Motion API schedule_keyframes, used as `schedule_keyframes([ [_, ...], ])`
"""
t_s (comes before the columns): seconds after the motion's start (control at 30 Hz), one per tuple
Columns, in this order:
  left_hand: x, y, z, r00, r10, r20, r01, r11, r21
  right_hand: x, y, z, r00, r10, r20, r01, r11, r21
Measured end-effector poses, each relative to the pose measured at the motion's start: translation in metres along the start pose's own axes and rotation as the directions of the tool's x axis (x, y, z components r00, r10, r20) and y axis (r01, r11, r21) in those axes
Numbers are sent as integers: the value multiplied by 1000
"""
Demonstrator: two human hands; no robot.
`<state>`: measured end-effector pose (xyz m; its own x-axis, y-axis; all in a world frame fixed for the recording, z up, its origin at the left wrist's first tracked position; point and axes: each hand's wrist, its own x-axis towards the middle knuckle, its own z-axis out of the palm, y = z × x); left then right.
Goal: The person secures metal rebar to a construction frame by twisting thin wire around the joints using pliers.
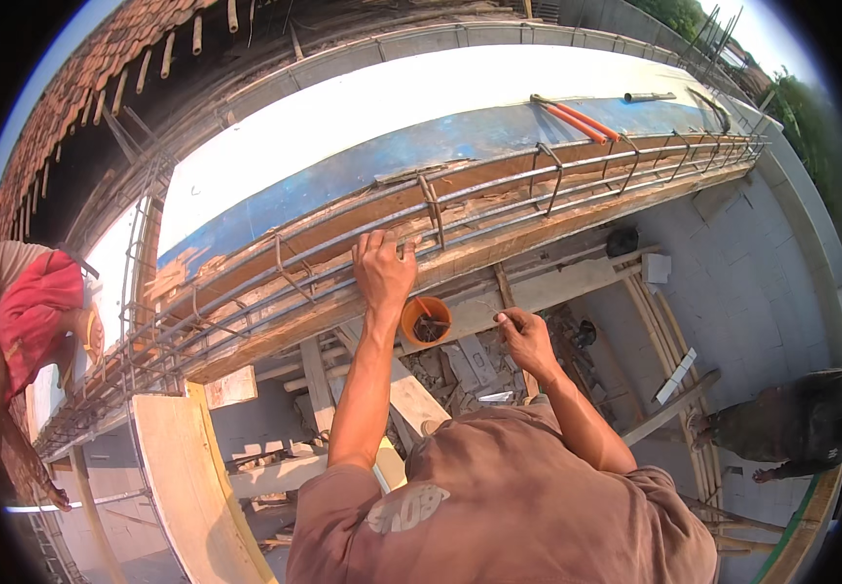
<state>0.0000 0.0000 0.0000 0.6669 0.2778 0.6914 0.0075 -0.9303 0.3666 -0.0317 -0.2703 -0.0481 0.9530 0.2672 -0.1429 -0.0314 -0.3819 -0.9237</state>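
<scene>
My left hand (pixel 383 270) grips the long steel rebars (pixel 499 200) that run through the wooden beam formwork (pixel 363 219), beside a bent stirrup (pixel 433 206). My right hand (pixel 526 338) hangs lower, below the formwork, and pinches a thin piece of tie wire (pixel 495 310). An orange bucket (pixel 426 320) with small dark pieces inside sits between the two hands, just under the beam.
Red-handled bolt cutters (pixel 579 119) and a metal pipe (pixel 649 96) lie on the blue-and-white board behind the beam. One person in red (pixel 36 307) stands at the left; another crouches on the block floor (pixel 791 423) at the lower right. Timber scaffolding (pixel 314 389) and planks lie below.
</scene>
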Motion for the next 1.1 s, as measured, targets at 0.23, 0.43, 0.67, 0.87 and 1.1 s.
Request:
schedule_keyframes([
  [0.23, -59, 29, -21, 991, -8, -137, -16, 984, -175, 7, 20, -2, 996, -88, -33, 87, 996, -25],
  [0.43, -81, -8, -71, 868, -267, -419, 284, 958, -22, 8, 2, 11, 993, -115, 37, 114, 993, 31],
  [0.67, -74, -93, -112, 977, -208, -41, 212, 960, 181, 11, -8, 30, 982, -122, 147, 114, 991, 63],
  [0.87, -70, -105, -110, 976, -138, 167, 111, 981, 161, 17, -41, 49, 956, -247, 156, 239, 968, 73],
  [1.1, -80, -6, -62, 953, -70, -295, 90, 995, 52, 29, -60, 20, 982, -189, -3, 188, 971, 151],
])
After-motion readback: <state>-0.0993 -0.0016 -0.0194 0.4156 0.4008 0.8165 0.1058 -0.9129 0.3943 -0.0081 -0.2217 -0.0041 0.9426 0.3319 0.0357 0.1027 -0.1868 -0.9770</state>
